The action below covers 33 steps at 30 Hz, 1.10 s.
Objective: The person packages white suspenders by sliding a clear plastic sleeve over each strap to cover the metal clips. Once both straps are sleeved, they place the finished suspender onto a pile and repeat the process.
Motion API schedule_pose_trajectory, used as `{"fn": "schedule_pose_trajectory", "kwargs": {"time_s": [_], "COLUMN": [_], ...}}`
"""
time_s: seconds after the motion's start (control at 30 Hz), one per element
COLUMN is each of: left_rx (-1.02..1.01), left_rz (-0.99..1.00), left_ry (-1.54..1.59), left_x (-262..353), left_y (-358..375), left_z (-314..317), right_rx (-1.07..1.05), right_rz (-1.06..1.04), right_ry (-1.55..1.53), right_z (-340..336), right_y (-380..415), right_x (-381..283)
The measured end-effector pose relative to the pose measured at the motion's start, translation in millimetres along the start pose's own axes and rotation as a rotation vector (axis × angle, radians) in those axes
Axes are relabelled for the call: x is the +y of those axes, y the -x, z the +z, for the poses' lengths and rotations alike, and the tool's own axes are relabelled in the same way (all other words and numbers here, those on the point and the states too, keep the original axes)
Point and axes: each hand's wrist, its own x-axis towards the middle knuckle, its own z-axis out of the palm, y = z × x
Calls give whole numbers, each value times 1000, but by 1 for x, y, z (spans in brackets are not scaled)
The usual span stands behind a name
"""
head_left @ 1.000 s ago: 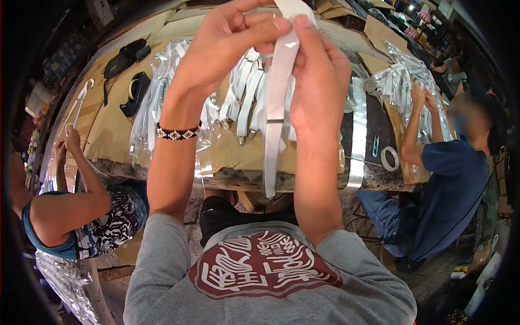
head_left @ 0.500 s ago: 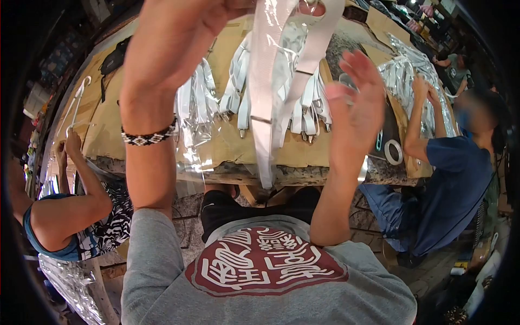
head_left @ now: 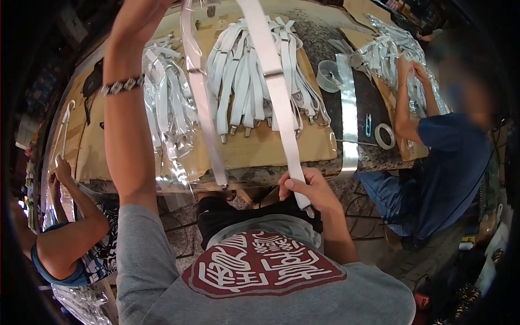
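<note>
Wide head view, directed forward and steeply down at the table (head_left: 260,174).
Its near edge is seen closely from above, with the grey shirt (head_left: 325,306) framed below the table.

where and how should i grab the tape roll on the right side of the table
Likely best pinched by the near rim of the tape roll, from above: it lies flat, and its open hole lets one finger hook inside. The blue snips lie just left.

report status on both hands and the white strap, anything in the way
Right hand on white strap, near its clip. Left hand raised, grip out of view. Second strap hangs alongside; nothing seen blocking right hand.
</note>
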Motion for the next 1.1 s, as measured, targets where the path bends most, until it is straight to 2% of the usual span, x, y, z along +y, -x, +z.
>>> {"fn": "schedule_pose_trajectory", "kwargs": {"time_s": [0.07,0.13,0.2,0.27,0.33,0.4,0.47,0.53,0.6,0.7,0.8,0.83,0.93,0.97,1.03,1.07,1.1], "left_rx": [-75,-224,-129,-144,74,138,122,30,-178,-185,-57,-22,72,190,261,297,278], "left_rz": [-69,22,-402,-300,-155,-170,-379,-691,-1027,-1062,-1043,-1013,-1087,-1027,-1025,-1028,-1041], "left_ry": [-184,-345,-594,-1266,-1075,-855,-750,-386,-257,-98,283,318,394,472,535,570,572], "left_x": [-34,-145,-177,-258,-289,-257,-194,-148,-115,-117,-127,-127,-125,-126,-122,-119,-119], "left_y": [-24,-49,-35,-18,35,89,140,189,221,261,284,286,289,291,290,291,292], "left_z": [-15,-93,-70,-83,-65,-20,36,82,113,142,160,167,165,173,174,175,173], "right_rx": [24,64,66,64,92,75,58,4,-65,-149,-191,-213,-67,0,336,486,702], "right_rz": [50,131,241,243,263,260,262,273,264,241,191,187,34,51,-33,19,-66], "right_ry": [-69,-96,-148,-228,-272,-299,-304,-291,-300,-334,-324,-303,31,259,570,504,564], "right_z": [1,1,-1,-2,0,3,5,5,5,7,12,14,7,-6,-27,-44,-56], "right_y": [4,-2,-13,-24,-31,-31,-27,-26,-27,-26,-24,-22,-11,-5,14,19,27], "right_x": [3,13,22,39,43,41,40,38,36,31,35,31,31,30,10,7,-1]}}
